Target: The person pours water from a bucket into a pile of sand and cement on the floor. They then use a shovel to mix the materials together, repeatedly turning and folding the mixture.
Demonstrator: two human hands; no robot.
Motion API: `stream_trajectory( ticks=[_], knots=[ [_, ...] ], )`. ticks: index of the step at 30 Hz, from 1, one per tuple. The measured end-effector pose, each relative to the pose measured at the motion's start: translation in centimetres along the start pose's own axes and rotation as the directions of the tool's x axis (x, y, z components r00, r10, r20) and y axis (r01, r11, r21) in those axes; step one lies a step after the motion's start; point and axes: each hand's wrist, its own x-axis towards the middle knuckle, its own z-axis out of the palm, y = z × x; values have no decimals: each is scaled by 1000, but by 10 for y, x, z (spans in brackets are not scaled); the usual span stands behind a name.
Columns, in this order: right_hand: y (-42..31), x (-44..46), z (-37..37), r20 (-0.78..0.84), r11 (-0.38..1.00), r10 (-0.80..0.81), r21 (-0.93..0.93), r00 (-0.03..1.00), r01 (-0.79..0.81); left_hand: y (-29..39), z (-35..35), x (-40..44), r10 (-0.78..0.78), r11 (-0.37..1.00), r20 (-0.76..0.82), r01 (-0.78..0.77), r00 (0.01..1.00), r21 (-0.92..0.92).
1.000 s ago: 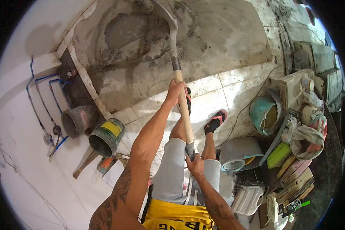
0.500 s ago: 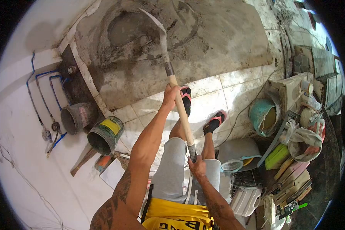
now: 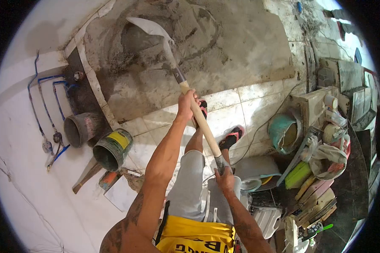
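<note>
Both of my hands grip a long shovel point(image 3: 203, 126) with a pale wooden shaft and a metal blade. My left hand point(image 3: 186, 104) wraps round the upper shaft, just below the metal socket. Lower down, my right hand point(image 3: 225, 179) is closed round the grey grip end near my thigh. The shovel's blade reaches over a grey patch of wet-looking mortar point(image 3: 141, 39) on a cement-smeared sheet point(image 3: 249, 50). Whether the blade touches the mortar I cannot tell.
Two buckets, a grey one point(image 3: 77, 131) and one with a yellow label point(image 3: 107, 154), lie tilted at left near blue pipes point(image 3: 50, 80). A teal bucket point(image 3: 278, 131), a grey tub point(image 3: 251, 165) and piled boards point(image 3: 316, 198) stand at right. A cable point(image 3: 264, 130) crosses the tiles.
The shovel blade has swung left and turned, showing more of its face over the mortar. My right hand has shifted slightly right, while my left hand has moved a little left.
</note>
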Motion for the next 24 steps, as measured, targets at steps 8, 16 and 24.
stream_trajectory(
  ticks=[8, 16, 24],
  knots=[
    [-15, 40, -114, -60, 960, -256, -134, 965, 246, 35, 84, -4, 130, 987, 181, -144, 975, 70],
    [-74, 110, -241, -128, 963, -250, -133, 960, 234, 108, 207, 34, 181, 962, 370, -242, 911, 124],
    [-108, 239, -353, -88, 943, -274, -218, 958, 250, 153, 311, 119, 186, 957, 329, -246, 926, 152]
  ],
)
